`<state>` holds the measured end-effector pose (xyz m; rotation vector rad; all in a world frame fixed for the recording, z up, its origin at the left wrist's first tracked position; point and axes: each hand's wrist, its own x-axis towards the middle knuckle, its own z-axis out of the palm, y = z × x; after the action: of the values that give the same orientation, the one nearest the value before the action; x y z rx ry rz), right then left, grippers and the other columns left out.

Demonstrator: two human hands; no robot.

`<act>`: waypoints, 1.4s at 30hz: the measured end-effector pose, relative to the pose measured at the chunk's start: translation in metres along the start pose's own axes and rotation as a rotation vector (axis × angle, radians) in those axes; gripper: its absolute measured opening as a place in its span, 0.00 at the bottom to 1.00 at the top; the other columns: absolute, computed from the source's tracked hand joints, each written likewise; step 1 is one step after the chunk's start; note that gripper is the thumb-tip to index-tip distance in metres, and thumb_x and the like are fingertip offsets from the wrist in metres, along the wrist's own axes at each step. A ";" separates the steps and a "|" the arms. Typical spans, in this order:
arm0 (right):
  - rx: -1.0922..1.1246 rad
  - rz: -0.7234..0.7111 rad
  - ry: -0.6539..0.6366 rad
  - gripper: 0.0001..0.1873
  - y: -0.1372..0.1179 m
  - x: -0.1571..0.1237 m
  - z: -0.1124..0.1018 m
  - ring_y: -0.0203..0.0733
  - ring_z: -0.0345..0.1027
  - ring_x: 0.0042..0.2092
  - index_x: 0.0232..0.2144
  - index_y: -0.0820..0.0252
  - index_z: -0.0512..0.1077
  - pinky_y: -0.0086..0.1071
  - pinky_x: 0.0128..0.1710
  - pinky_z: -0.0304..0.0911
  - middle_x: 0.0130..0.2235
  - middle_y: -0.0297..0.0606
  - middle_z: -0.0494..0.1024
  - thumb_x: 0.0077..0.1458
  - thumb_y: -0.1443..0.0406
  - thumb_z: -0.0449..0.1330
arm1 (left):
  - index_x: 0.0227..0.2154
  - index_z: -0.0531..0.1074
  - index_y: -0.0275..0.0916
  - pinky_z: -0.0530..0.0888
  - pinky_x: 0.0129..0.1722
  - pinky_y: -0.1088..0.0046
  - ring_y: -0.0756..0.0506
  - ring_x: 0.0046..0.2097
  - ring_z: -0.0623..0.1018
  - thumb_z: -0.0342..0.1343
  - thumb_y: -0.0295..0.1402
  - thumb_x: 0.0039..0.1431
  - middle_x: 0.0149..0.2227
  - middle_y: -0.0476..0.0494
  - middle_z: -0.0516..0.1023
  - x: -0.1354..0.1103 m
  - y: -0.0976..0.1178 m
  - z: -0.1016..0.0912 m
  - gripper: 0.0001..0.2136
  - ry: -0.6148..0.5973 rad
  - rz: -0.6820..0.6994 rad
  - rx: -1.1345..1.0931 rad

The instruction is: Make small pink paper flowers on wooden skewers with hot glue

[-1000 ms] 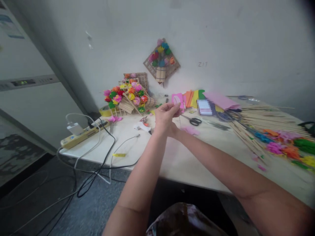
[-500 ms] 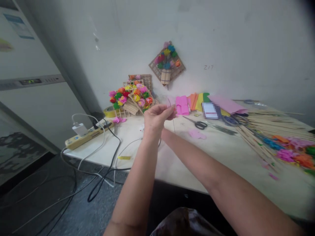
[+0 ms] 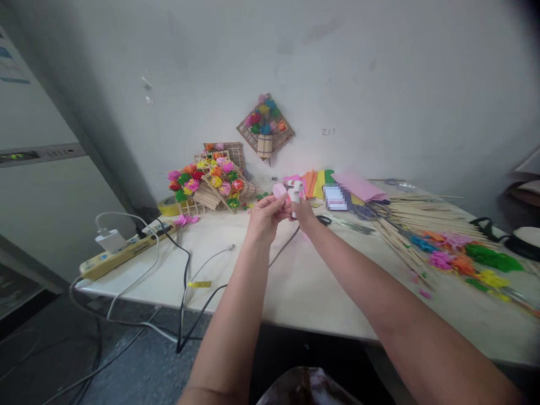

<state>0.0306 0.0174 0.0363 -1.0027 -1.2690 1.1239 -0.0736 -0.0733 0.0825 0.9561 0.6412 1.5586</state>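
My left hand is raised over the white table, fingers pinched on a small pink paper piece. Close beside it on the right, my right hand grips a small white glue gun whose tip is next to the pink piece. The gun's dark cord trails down across the table toward the front edge. Both forearms reach in from the bottom of the view.
Wooden frames with paper flowers lean at the back left, another hangs on the wall. Coloured paper sheets, scissors, wooden sticks and loose paper flowers lie to the right. A power strip sits at the left edge.
My right hand went down behind the left, took the white glue gun off the table and brought it up beside the pink piece. The view shifted slightly.
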 end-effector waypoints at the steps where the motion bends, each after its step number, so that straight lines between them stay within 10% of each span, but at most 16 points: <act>1: 0.052 0.018 0.029 0.09 -0.002 -0.001 -0.015 0.31 0.59 0.18 0.23 0.59 0.64 0.26 0.16 0.57 0.16 0.27 0.65 0.38 0.62 0.60 | 0.23 0.69 0.34 0.68 0.23 0.81 0.55 0.22 0.73 0.64 0.33 0.41 0.22 0.50 0.74 0.006 -0.011 0.000 0.10 -0.019 -0.041 -0.014; 13: 0.191 -0.029 0.022 0.17 -0.001 -0.029 -0.113 0.27 0.51 0.15 0.30 0.61 0.67 0.24 0.13 0.46 0.15 0.24 0.63 0.36 0.62 0.66 | 0.24 0.67 0.33 0.69 0.22 0.79 0.52 0.22 0.74 0.63 0.27 0.41 0.23 0.45 0.76 0.038 -0.102 0.013 0.10 -0.113 -0.382 0.053; 42: 0.171 0.103 -0.066 0.18 -0.006 -0.039 -0.120 0.28 0.55 0.16 0.36 0.63 0.68 0.23 0.12 0.49 0.22 0.35 0.74 0.41 0.62 0.65 | 0.23 0.67 0.33 0.65 0.18 0.82 0.55 0.20 0.71 0.63 0.28 0.41 0.21 0.47 0.74 0.034 -0.107 0.021 0.09 -0.122 -0.312 0.040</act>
<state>0.1514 -0.0174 0.0269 -0.9174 -1.1618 1.3316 -0.0001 -0.0195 0.0138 0.9247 0.7008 1.2069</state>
